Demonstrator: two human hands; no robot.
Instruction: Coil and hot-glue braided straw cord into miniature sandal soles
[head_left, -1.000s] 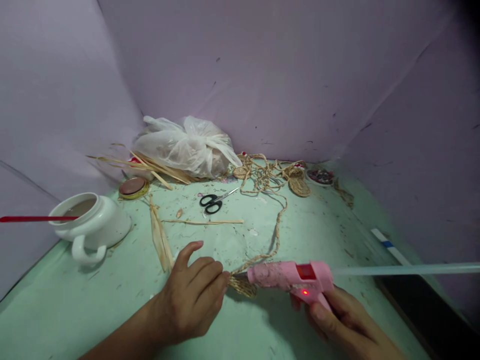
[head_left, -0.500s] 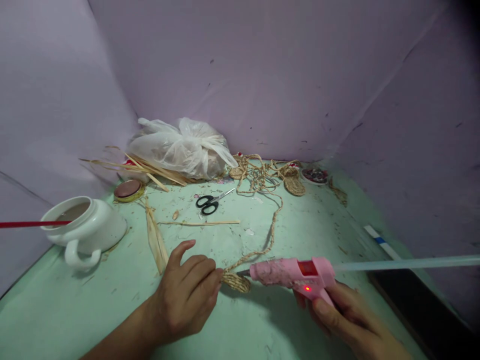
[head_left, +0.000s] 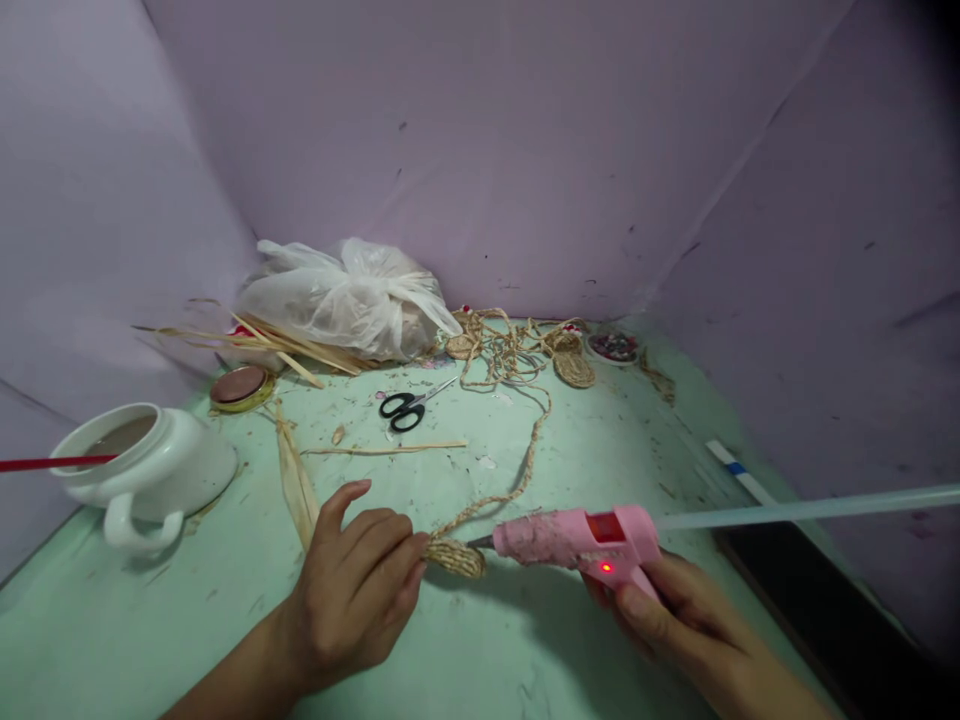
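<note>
Pinched in my left hand (head_left: 358,578) is one end of a small coil of braided straw cord (head_left: 456,559), flat and oval in outline; my fingers hide part of it. From the coil a loose braided cord (head_left: 531,455) runs back across the table to a tangled heap (head_left: 504,350). My right hand (head_left: 675,620) grips a pink glue gun (head_left: 577,537) by its handle, with a red light lit on its side. The gun's metal tip is at the coil's upper edge. A long clear glue stick (head_left: 810,508) sticks out of its back.
Black-handled scissors (head_left: 409,408) lie mid-table. At left stands a tilted white pot (head_left: 169,465) with a red stick (head_left: 56,463); behind are a round tin (head_left: 241,387), a plastic bag (head_left: 345,300) and straw strips (head_left: 300,350). Woven soles (head_left: 574,368) and a bead dish (head_left: 613,347) sit at the back right.
The whole view has shifted slightly, so things appear further left. The glue gun's tip has moved a little along the coil's edge toward my left fingers. Both hands keep their holds.
</note>
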